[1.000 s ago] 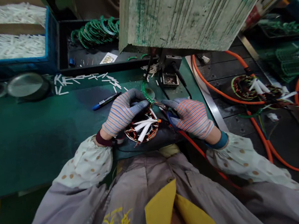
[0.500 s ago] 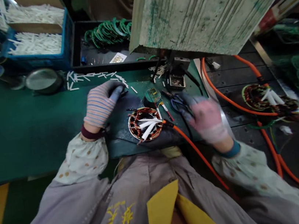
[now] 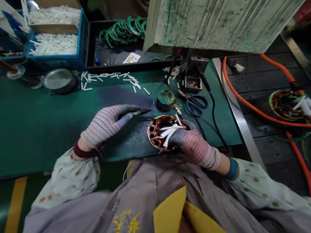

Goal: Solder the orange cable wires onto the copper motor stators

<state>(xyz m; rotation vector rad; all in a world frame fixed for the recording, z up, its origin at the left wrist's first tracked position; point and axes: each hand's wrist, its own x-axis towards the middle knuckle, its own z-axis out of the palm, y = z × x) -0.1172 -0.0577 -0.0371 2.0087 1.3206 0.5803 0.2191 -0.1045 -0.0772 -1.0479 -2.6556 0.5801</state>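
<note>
My left hand [image 3: 108, 124], in a striped glove, is closed round a thin dark tool with a green part [image 3: 142, 111], its tip pointing right. Near the mat's front edge lies a round copper-wound stator [image 3: 155, 134] with several white sleeves [image 3: 169, 132] on its leads. My right hand [image 3: 194, 144], gloved too, grips the stator's right side, where the leads meet the orange cable; its fingertips are partly hidden. Just behind the stator stands a round container with a green top [image 3: 166, 98]. Blue-handled cutters [image 3: 195, 104] lie to its right, touched by neither hand.
White sleeve pieces [image 3: 115, 75] lie scattered behind the hands. Blue bins [image 3: 78, 60] hold more at the back left. A large pale panel [image 3: 224, 10] overhangs the back right, above a soldering iron stand [image 3: 192, 82]. Another stator [image 3: 284, 106] and orange cables lie right.
My right hand has left the cutters and moved left onto the stator. My left hand has come down nearer it, its tool now showing. The view has shifted a little.
</note>
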